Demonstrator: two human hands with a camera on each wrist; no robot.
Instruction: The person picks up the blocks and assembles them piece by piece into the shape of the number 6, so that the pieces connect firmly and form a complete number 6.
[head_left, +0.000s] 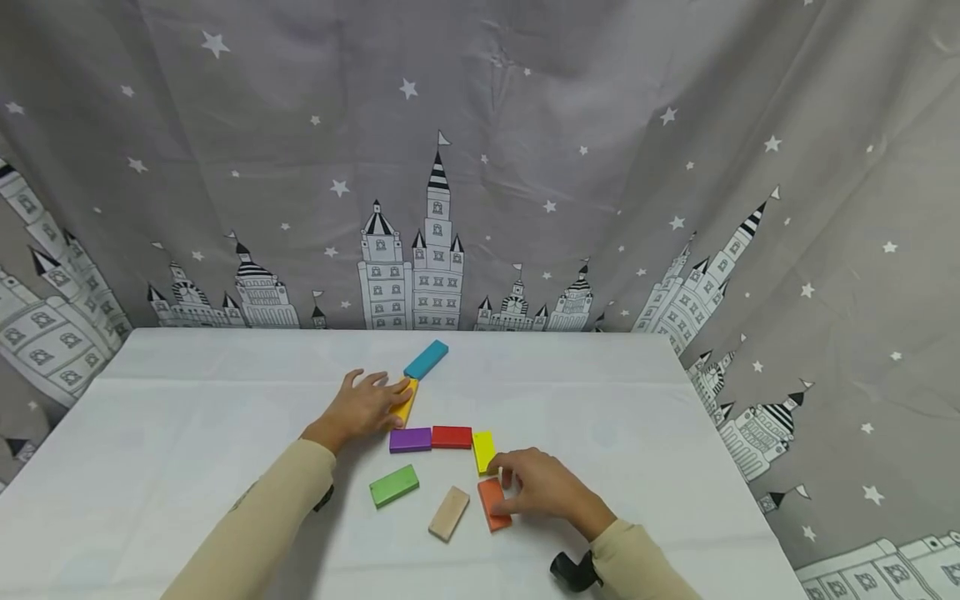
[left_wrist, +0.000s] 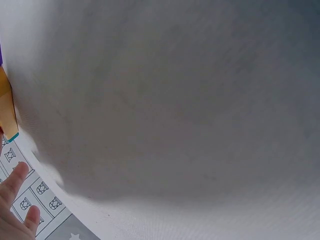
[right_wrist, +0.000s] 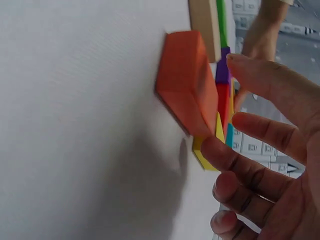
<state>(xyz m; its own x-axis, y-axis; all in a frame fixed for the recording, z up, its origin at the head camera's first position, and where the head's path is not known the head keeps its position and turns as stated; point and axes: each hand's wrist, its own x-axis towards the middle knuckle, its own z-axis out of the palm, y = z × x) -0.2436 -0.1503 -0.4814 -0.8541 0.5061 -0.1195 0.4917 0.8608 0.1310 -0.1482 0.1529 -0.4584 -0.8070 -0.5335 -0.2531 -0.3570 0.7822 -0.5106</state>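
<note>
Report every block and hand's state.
blue block: lying, slanted
amber block: lying, slanted
purple block: lying, abutting red block
red block: lying, abutting purple
yellow block: lying, slanted
orange block: lying, slanted
green block: lying, apart
tan block: lying, apart
left hand: touching amber block
right hand: fingers spread

Eight blocks lie on the surface [head_left: 600, 408], with a curtain [head_left: 510, 108] behind it. The farthest block [head_left: 426, 359] sits end to end with the second block [head_left: 408, 406], which has the left hand [head_left: 360, 411] at its left. Just before that lies the third block [head_left: 410, 440]; the fourth block [head_left: 452, 437] adjoins its right end. Just right of the fourth is the fifth block [head_left: 483, 451]. Before the fifth lies the sixth block [head_left: 490, 493], the right hand [head_left: 546, 487] at its right. The seventh block [head_left: 448, 514] lies left of the sixth, the eighth block [head_left: 394, 487] farther left, before the third.
</note>
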